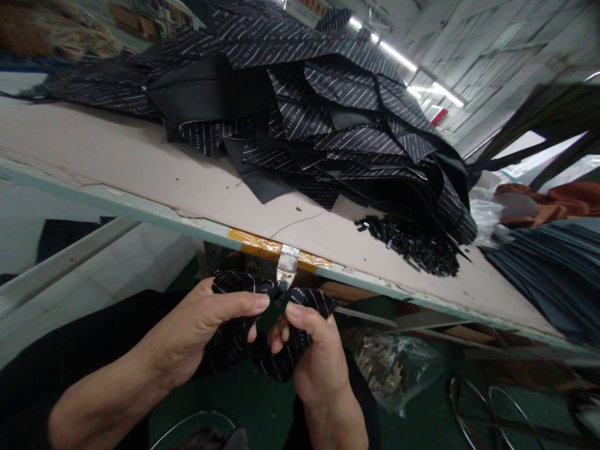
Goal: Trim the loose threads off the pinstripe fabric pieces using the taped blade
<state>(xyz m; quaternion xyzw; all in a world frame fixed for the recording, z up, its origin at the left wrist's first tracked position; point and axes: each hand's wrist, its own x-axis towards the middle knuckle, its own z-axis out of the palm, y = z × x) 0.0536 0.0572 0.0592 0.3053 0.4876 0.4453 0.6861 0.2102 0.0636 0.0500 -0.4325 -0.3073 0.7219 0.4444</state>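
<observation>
My left hand [220, 312] pinches one end of a black fabric piece [229, 284] with white stripes and lettering, its thumb laid on top. My right hand [314, 344] grips another end of the same printed fabric between thumb and fingers. Both ends meet at a small metal bracket [287, 262] fixed to the table edge. A small dark part [284, 285], perhaps a zipper slider, sits at the bracket's lower tip between my thumbs. Below, the fabric hangs in a loop between my hands. Some of my fingertips are hidden behind the cloth.
A large heap of the printed black fabric [347, 94] covers the back of the pale table [197, 181]. Small black parts [417, 244] lie piled at its right. Dark stacked panels [553, 275] stand farther right. Under the table is a clear plastic bag [394, 362] of pieces.
</observation>
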